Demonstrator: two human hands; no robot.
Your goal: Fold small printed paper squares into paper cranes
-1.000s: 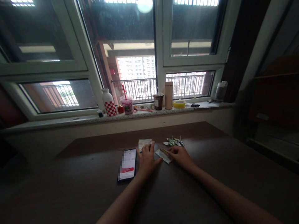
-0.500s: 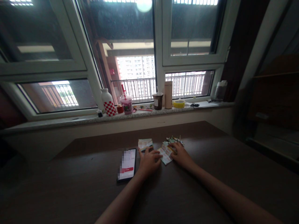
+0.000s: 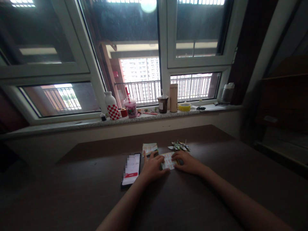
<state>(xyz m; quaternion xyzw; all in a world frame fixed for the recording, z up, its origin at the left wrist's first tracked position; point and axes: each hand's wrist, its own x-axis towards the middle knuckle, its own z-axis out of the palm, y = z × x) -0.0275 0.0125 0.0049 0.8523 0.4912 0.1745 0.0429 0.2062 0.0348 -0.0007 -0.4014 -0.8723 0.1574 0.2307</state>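
A small printed sheet of paper (image 3: 168, 161) lies on the dark table between my hands, its rows of print facing up. My left hand (image 3: 154, 167) grips its left edge, thumb toward me and fingers at the far side. At the right edge, the curled fingers of my right hand (image 3: 188, 163) hold the same sheet. Just beyond my left fingers is a stack of similar printed sheets (image 3: 149, 148), partly covered by those fingers. Behind my right hand sits a little pile of folded paper pieces (image 3: 179, 146) with pointed ends.
A phone (image 3: 131, 170) with a lit screen lies left of my left hand. Along the windowsill (image 3: 144, 118) stand a checkered bottle (image 3: 112, 107), a pink drink cup (image 3: 130, 108), a dark drink cup (image 3: 163, 104), a tan cylinder (image 3: 173, 98) and yellow tape (image 3: 184, 107).
The sheet has turned from a slanted position to nearly square and shifted slightly left. My right hand has moved toward me, uncovering the folded pieces; my left thumb has come to the sheet's near side.
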